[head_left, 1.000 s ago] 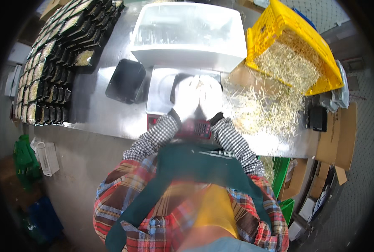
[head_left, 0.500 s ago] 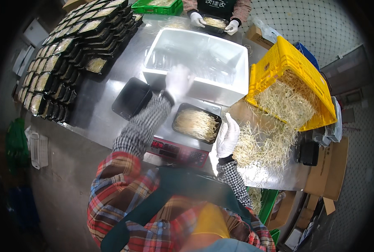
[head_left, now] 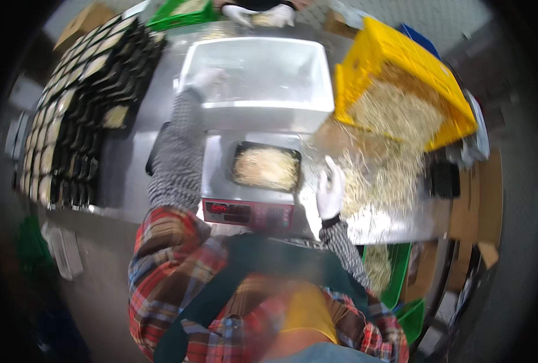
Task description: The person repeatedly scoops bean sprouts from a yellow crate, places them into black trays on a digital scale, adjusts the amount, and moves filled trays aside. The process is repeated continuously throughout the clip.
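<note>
My left hand, white-gloved and blurred, reaches inside the left end of a white foam box; its fingers are smeared, and I cannot make out anything in them. Clear plastic pieces show faintly in the box. Just in front of it, a black tray filled with pale bean sprouts rests on a scale with a red front and lit display. Right of that tray my right hand, also gloved, is open with thumb and fingers apart, touching neither tray nor scale. Behind my left forearm, another black tray is mostly hidden.
Stacks of wrapped sprout trays stand at the left. On the right, a tipped yellow crate spills a heap of sprouts onto the metal table. Across the table show a co-worker's gloved hands and a green crate.
My left hand has moved from the foam box's near edge into its left end. The right hand has drawn away from the filled tray. The whole view has shifted somewhat.
</note>
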The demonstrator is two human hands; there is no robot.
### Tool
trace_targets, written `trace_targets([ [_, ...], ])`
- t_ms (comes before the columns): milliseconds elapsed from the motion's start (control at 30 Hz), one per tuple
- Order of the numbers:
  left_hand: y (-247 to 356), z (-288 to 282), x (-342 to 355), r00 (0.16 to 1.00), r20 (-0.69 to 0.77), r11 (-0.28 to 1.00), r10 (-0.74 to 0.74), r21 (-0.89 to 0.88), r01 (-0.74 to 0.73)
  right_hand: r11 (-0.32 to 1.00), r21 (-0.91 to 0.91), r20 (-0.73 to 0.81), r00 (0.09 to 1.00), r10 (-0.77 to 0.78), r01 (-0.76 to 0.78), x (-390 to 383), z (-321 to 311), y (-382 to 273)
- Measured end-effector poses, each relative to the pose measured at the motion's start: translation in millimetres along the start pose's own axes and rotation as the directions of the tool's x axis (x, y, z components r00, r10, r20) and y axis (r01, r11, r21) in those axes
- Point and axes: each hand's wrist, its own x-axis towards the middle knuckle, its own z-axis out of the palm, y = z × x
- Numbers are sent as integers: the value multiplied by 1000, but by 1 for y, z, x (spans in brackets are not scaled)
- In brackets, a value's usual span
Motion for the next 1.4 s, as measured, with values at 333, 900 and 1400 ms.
trace_targets([
  [333, 91, 4, -248, 834, -386, 890, 395, -62, -451, 260, 722, 645, 760, 84, -641, 64, -7, -29],
  [900, 1, 52, -269, 997, -29, 899, 69, -432, -75, 843, 526, 361, 928, -97, -116, 53, 67, -86],
  [1400, 0, 162, -224, 931, 122, 530, 344, 793, -300, 986, 23, 209, 965, 158, -166, 62, 79, 2],
])
